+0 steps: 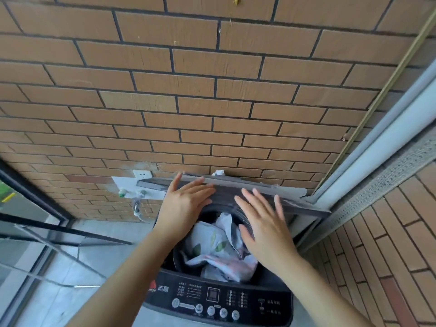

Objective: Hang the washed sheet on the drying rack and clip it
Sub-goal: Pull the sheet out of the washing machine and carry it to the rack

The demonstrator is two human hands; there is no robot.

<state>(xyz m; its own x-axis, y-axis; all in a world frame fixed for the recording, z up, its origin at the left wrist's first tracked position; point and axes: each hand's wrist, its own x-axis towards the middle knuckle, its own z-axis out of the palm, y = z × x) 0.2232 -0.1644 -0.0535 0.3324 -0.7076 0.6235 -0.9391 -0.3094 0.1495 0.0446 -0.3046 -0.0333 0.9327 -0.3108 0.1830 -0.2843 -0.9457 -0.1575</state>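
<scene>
**Two bare hands at the raised lid of a top-loading washer**

A washing machine (219, 300) stands in a corner, seen from above; its lid (236, 188) is folded up and leans back against a brick wall (212, 79); the drum mouth below it is open. The left hand (186, 204) lies flat on the lid's left part, fingers spread, thumb hooked over the top edge, gripping nothing; the right hand (264, 225) is open too, fingers splayed, near the lid's underside, though contact cannot be told. The washed sheet (217, 251), pale with leaf prints, sits crumpled inside the drum between both forearms, untouched. The dark control panel (212, 298) runs along the near edge. To the right, a white door frame (382, 142) stands close against the lid's corner; to the left, grey floor (99, 232) lies open beside the machine, bounded by a glass panel with dark rails (35, 223). A wall socket (141, 174) and tap (122, 193) sit just left of the lid.
</scene>
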